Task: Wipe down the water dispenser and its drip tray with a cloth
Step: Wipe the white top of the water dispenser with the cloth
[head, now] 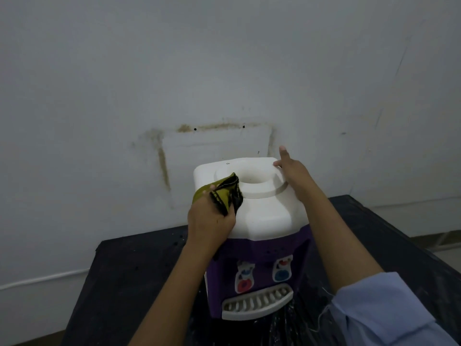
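Note:
A table-top water dispenser (264, 216) with a white top and purple body stands on a black table. Its white slatted drip tray (257, 304) juts out at the bottom front, under two taps. My left hand (209, 221) grips a bunched olive and black cloth (224, 193) and presses it on the left side of the white top, beside the round bottle well. My right hand (294, 171) rests flat on the top's far right corner with fingers spread, holding nothing.
The black table (129, 270) runs left and right of the dispenser, with its left edge near the wall. A stained white wall (174, 96) stands close behind the dispenser. Crinkled black plastic (284, 328) lies under the drip tray.

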